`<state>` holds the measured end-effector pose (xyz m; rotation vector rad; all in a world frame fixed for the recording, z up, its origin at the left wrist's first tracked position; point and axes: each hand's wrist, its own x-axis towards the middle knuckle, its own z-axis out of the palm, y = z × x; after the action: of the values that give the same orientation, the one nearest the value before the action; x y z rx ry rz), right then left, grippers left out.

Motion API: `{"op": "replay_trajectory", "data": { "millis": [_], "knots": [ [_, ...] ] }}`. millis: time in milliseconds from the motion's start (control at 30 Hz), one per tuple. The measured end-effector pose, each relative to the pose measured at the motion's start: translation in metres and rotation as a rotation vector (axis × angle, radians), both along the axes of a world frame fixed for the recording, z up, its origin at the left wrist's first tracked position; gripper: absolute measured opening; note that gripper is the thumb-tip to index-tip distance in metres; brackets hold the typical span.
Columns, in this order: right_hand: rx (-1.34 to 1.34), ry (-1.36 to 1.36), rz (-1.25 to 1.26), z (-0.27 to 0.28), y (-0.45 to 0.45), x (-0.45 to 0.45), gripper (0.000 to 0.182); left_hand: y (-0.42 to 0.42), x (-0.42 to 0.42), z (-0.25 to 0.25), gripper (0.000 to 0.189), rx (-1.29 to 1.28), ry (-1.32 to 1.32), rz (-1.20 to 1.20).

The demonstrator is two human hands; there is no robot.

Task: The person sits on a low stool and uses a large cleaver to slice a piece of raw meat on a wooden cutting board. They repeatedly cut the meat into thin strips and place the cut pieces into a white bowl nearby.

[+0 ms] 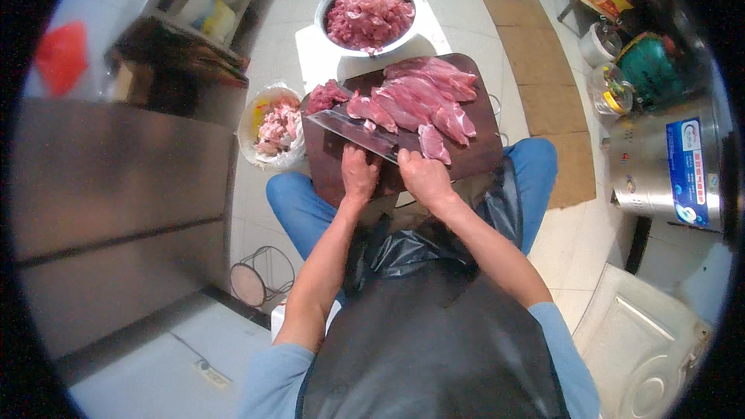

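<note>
My right hand [426, 177] grips the handle of a broad-bladed kitchen knife [355, 131], its blade pointing to the far left across a dark cutting board [401, 177]. Close to the near side of the blade is my left hand [359, 171], fingers bent downward; whatever may be under them is hidden. Beyond the blade lie several long pieces of raw meat [419, 96], and a smaller slice [433, 144] is just past my right hand. A small heap of chopped meat [326, 96] rests at the board's far left corner.
Past the board, a metal basin [319, 20] heaped with cut meat stands on a white surface [311, 55]. Left of the board is a plastic-lined bowl [249, 148] of pale trimmings. Flattened cardboard [547, 107] covers floor on the right. A wire-legged stool [249, 284] lies at lower left.
</note>
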<state>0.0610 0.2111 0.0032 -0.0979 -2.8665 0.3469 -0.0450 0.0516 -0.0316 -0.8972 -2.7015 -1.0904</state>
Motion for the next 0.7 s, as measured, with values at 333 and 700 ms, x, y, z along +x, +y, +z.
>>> {"op": "replay_trajectory", "data": {
  "millis": [333, 700],
  "knots": [
    [-0.272, -0.37, -0.059, 0.042, 0.064, 0.125, 0.023, 0.002, 0.001, 0.0, 0.035, 0.044, 0.002, 0.09],
    [-1.598, -0.393, -0.334, 0.086, 0.099, 0.147, 0.021, 0.042, -0.001, 0.012, 0.02, 0.689, -0.76, 0.155]
  ]
}}
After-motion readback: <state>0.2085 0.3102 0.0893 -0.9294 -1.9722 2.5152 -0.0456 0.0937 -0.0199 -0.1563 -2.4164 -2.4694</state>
